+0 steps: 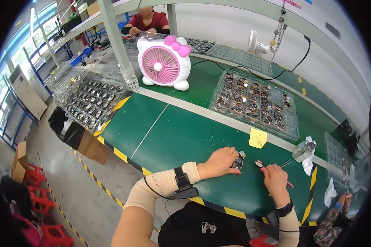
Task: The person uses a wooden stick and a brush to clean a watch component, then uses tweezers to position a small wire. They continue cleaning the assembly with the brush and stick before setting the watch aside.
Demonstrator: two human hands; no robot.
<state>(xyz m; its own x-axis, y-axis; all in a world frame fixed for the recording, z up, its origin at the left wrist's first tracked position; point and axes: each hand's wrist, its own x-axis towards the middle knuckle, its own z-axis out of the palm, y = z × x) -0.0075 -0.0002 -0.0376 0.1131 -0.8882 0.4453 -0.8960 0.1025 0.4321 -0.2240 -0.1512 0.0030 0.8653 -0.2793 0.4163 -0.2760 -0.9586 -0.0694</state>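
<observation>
On the green bench, my left hand (pixel 219 163) is closed at the fingertips around a small round dark part with a shiny rim (pixel 237 163). Its thumb tip is covered in pink. A tiny pale and yellowish piece (pixel 242 154) lies against the far side of this part. To the right, my right hand (pixel 276 181) has its fingers curled. A small whitish piece (pixel 258 163) shows at its pink-covered fingertip, and something pink juts out on its right side. What those fingers grip is partly hidden. Metal tweezers (pixel 285 163) lie just beyond this hand.
A yellow note (pixel 257 138) sticks near the bench rail. Beyond it lies a clear tray of round parts (pixel 255 103). A metal-topped bottle (pixel 304 151) stands at right on white tissue. A pink-white fan (pixel 164 64) stands behind the rail; a person (pixel 148 20) sits farther back.
</observation>
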